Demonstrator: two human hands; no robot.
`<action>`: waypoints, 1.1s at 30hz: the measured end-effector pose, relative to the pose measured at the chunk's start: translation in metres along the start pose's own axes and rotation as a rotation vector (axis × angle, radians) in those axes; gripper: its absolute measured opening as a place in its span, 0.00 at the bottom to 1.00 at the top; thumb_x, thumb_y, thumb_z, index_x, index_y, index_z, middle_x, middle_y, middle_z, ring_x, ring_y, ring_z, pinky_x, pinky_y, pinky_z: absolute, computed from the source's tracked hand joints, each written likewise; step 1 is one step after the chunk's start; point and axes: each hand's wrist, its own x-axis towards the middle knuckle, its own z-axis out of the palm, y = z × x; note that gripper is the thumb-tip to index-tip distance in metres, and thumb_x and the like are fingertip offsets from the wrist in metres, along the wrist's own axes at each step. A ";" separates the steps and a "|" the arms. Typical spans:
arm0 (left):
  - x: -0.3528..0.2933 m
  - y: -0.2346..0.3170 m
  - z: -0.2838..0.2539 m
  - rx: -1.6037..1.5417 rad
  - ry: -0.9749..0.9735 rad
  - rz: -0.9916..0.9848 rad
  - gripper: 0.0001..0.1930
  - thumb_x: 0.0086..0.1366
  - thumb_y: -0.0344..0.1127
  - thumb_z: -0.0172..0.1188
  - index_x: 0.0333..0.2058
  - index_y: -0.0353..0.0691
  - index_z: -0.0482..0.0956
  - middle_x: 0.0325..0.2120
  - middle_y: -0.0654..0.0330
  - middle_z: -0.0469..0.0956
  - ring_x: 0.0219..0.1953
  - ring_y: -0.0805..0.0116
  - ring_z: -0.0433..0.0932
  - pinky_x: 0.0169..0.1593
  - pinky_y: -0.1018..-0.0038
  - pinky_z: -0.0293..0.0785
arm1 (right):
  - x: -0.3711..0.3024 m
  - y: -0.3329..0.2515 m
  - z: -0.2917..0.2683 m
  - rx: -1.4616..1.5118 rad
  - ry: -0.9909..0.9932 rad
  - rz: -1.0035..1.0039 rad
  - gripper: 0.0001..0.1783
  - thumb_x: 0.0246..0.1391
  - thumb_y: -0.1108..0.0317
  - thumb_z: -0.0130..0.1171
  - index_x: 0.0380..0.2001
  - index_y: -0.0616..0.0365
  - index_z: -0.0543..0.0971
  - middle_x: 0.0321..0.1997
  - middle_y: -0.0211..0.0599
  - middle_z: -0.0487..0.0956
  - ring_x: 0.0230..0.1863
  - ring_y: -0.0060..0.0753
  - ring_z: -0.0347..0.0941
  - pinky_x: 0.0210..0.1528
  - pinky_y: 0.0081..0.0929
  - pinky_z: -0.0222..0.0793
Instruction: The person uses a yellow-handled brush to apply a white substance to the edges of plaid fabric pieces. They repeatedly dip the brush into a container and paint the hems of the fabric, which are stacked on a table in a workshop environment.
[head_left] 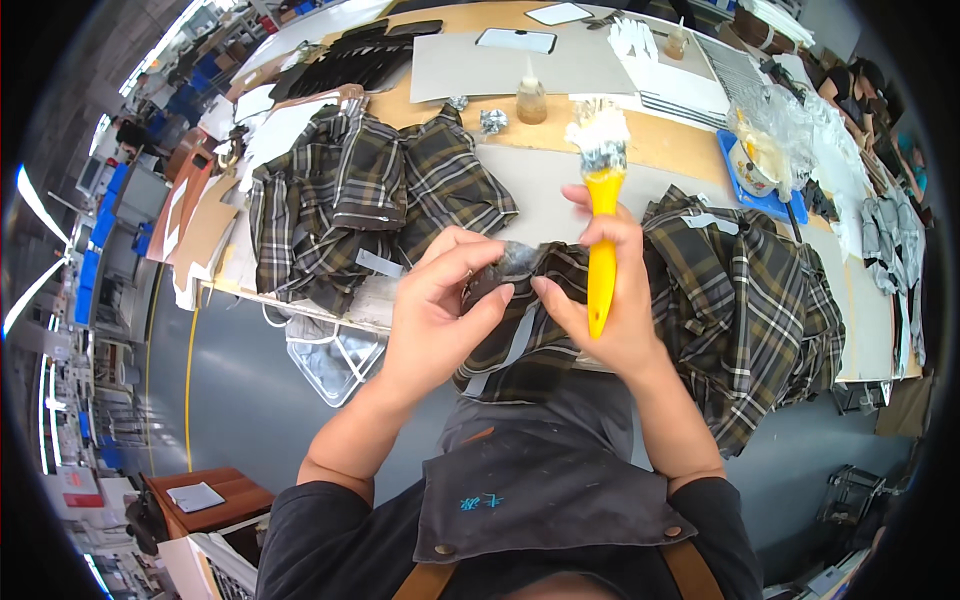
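Upright in my right hand [632, 312] is a paintbrush with a yellow handle [602, 275], its bristles [598, 128] caked in white paste. The fingers wrap the handle, while the thumb reaches left to the edge of a dark plaid garment [545, 362]. My left hand [432, 305] pinches that garment's upper edge between thumb and fingers. A shiny greyish patch [518, 258] shows there between both hands. Pale grey strips run along the cloth below, which hangs over the table's near edge. What the left fingertips grip exactly is partly hidden.
More plaid garments lie at left [335, 190] and right [750, 310]. Behind stand a small glue bottle [531, 100] and a crumpled foil ball [493, 121]. A paste tub [757, 165] sits on a blue tray [738, 185] at right. Other people are at the far right.
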 end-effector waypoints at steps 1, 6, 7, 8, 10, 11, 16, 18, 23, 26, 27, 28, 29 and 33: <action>0.002 0.009 -0.004 0.066 -0.036 0.041 0.19 0.50 0.13 0.58 0.42 0.32 0.75 0.37 0.58 0.69 0.40 0.72 0.69 0.42 0.81 0.65 | 0.007 0.001 -0.001 0.028 -0.014 -0.043 0.20 0.40 0.83 0.60 0.35 0.57 0.63 0.40 0.45 0.70 0.31 0.32 0.72 0.34 0.26 0.70; 0.004 0.030 -0.027 0.456 -0.015 0.292 0.18 0.45 0.14 0.60 0.38 0.32 0.77 0.32 0.58 0.74 0.34 0.69 0.74 0.37 0.77 0.70 | 0.004 -0.010 -0.004 0.297 -0.067 -0.111 0.22 0.36 0.87 0.58 0.31 0.55 0.62 0.42 0.47 0.71 0.35 0.37 0.72 0.40 0.27 0.69; 0.002 0.031 -0.031 0.558 -0.004 0.332 0.20 0.44 0.13 0.60 0.39 0.33 0.76 0.33 0.57 0.74 0.36 0.68 0.74 0.40 0.76 0.70 | 0.002 -0.015 -0.002 0.300 -0.032 -0.209 0.21 0.36 0.87 0.55 0.34 0.57 0.64 0.40 0.43 0.71 0.35 0.33 0.71 0.40 0.27 0.68; 0.000 0.032 -0.034 0.662 0.006 0.371 0.22 0.44 0.11 0.60 0.40 0.33 0.75 0.34 0.56 0.73 0.38 0.68 0.73 0.42 0.75 0.70 | -0.006 -0.021 -0.003 0.296 -0.097 -0.077 0.21 0.36 0.87 0.54 0.36 0.58 0.65 0.39 0.42 0.71 0.35 0.31 0.70 0.39 0.26 0.68; -0.014 0.024 -0.029 0.621 0.131 0.255 0.20 0.42 0.13 0.62 0.37 0.33 0.74 0.32 0.56 0.75 0.39 0.64 0.75 0.46 0.72 0.70 | -0.029 -0.027 -0.007 0.301 -0.201 0.106 0.21 0.35 0.86 0.54 0.37 0.58 0.68 0.38 0.41 0.71 0.33 0.30 0.70 0.37 0.26 0.68; -0.021 0.017 -0.027 0.538 0.185 0.213 0.20 0.42 0.13 0.62 0.37 0.34 0.74 0.31 0.56 0.75 0.39 0.64 0.75 0.46 0.72 0.69 | -0.034 -0.024 -0.005 0.335 -0.238 0.047 0.21 0.35 0.86 0.54 0.37 0.57 0.69 0.38 0.41 0.71 0.33 0.31 0.70 0.35 0.26 0.68; -0.038 -0.016 -0.047 0.868 0.258 0.558 0.19 0.36 0.15 0.62 0.30 0.38 0.71 0.30 0.57 0.75 0.29 0.59 0.72 0.32 0.71 0.67 | -0.070 -0.024 0.008 0.397 -0.387 -0.232 0.22 0.29 0.87 0.58 0.30 0.51 0.72 0.40 0.45 0.70 0.30 0.39 0.72 0.28 0.30 0.70; -0.046 -0.023 -0.046 0.819 0.297 0.611 0.19 0.37 0.18 0.63 0.30 0.38 0.71 0.29 0.57 0.75 0.28 0.61 0.71 0.31 0.72 0.66 | -0.078 -0.030 0.015 0.407 -0.396 -0.253 0.23 0.27 0.87 0.60 0.29 0.50 0.72 0.41 0.46 0.69 0.30 0.41 0.73 0.26 0.31 0.71; -0.054 -0.030 -0.045 0.659 0.310 0.621 0.18 0.39 0.20 0.65 0.31 0.38 0.70 0.30 0.55 0.75 0.29 0.60 0.71 0.31 0.72 0.66 | -0.089 -0.036 0.028 0.384 -0.321 -0.277 0.22 0.29 0.85 0.61 0.30 0.49 0.72 0.42 0.44 0.70 0.30 0.41 0.73 0.27 0.31 0.71; -0.052 -0.034 -0.047 0.612 0.309 0.619 0.18 0.40 0.18 0.64 0.30 0.38 0.69 0.30 0.55 0.75 0.29 0.60 0.71 0.31 0.72 0.67 | -0.075 -0.048 0.021 0.353 -0.288 -0.217 0.22 0.32 0.83 0.63 0.33 0.48 0.74 0.43 0.46 0.74 0.31 0.41 0.74 0.28 0.31 0.71; -0.053 -0.034 -0.049 0.605 0.316 0.620 0.18 0.40 0.17 0.63 0.30 0.38 0.69 0.29 0.55 0.75 0.29 0.59 0.72 0.31 0.72 0.67 | -0.065 -0.055 0.016 0.346 -0.281 -0.192 0.23 0.33 0.82 0.64 0.35 0.48 0.74 0.43 0.47 0.75 0.31 0.41 0.74 0.29 0.31 0.71; -0.052 -0.034 -0.050 0.614 0.308 0.625 0.18 0.39 0.17 0.63 0.30 0.38 0.69 0.29 0.55 0.76 0.29 0.59 0.72 0.32 0.71 0.67 | -0.053 -0.054 0.004 0.397 -0.335 -0.138 0.19 0.42 0.68 0.67 0.39 0.51 0.73 0.41 0.49 0.78 0.31 0.40 0.75 0.30 0.28 0.71; -0.051 -0.033 -0.050 0.623 0.300 0.629 0.18 0.38 0.16 0.62 0.30 0.38 0.70 0.29 0.55 0.76 0.29 0.59 0.72 0.32 0.71 0.68 | -0.046 -0.056 -0.003 0.422 -0.270 -0.036 0.19 0.46 0.60 0.65 0.40 0.54 0.73 0.39 0.49 0.78 0.32 0.39 0.76 0.31 0.27 0.71; -0.050 -0.029 -0.049 0.636 0.264 0.631 0.19 0.35 0.14 0.60 0.29 0.38 0.70 0.29 0.56 0.76 0.30 0.58 0.72 0.33 0.70 0.69 | -0.021 -0.078 -0.035 0.591 -0.128 0.469 0.36 0.54 0.35 0.47 0.42 0.62 0.73 0.28 0.43 0.78 0.27 0.31 0.76 0.29 0.24 0.70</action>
